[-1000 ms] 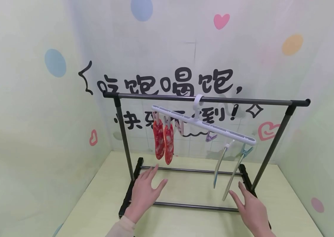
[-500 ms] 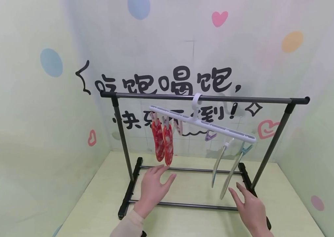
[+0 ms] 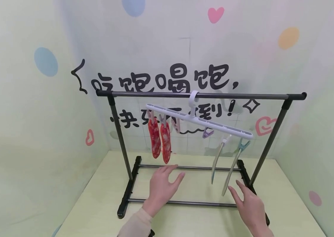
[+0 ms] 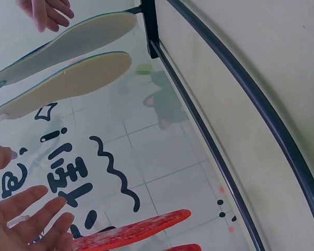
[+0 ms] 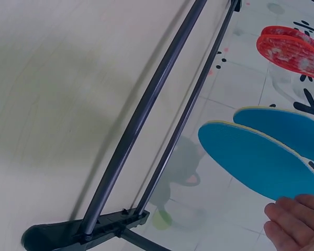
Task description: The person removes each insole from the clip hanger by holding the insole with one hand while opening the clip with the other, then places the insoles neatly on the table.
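A rack [image 3: 244,96] of dark tubes stands on the table [image 3: 96,197], and a pale lilac hanger [image 3: 202,122] hangs by its hook from the top bar. The hanger is tilted — its end on the right side of the head view is lower than the other. Under the higher end, two red insoles [image 3: 166,143] hang side by side from clips. Under the lower end hang two other insoles [image 5: 251,157], blue on one face and pale on the other; the outer one is fixed with a light blue clip [image 3: 244,145]. Between the two pairs, a pink clip [image 3: 176,125] and a purple clip [image 3: 207,132] are also on the hanger.

The left hand [image 3: 161,186] is near the lower ends of the red insoles, with its grip spread, the thumb apart from the fingers, and nothing in it. The right hand [image 3: 251,210] is just beside the outer blue insole, with its grip also spread and holding nothing; whether its fingers touch this insole, I cannot tell. Behind the rack, the wall [image 3: 244,59] carries black writing and coloured shapes.
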{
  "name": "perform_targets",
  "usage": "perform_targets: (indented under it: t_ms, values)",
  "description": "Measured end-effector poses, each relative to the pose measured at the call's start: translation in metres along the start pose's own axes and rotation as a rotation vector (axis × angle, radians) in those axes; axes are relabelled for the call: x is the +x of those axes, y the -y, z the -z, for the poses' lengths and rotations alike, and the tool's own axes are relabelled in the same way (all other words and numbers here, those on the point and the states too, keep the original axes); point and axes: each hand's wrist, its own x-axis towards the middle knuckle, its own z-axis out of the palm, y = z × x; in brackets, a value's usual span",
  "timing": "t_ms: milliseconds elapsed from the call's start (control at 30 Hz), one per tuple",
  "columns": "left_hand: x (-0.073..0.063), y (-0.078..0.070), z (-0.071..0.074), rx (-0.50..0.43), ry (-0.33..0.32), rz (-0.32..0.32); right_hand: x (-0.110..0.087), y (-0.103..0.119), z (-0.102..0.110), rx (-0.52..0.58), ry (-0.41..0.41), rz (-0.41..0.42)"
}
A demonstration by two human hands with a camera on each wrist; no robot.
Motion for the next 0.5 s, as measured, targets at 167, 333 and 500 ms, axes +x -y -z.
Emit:
perform_targets:
  t_ms: [167, 333, 500]
  values:
    - [0.001, -0.009, -0.007, -0.021, -0.02, -0.026, 0.002, 0.001, -0.001, 0.005, 0.009, 0.004]
    - [0.002, -0.02, -0.015, -0.052, -0.029, -0.048, 0.003, 0.0, -0.004, 0.02, 0.029, -0.019]
    - [0.003, -0.033, -0.02, -0.071, 0.002, -0.046, 0.004, -0.001, -0.006, 0.007, 0.066, -0.057]
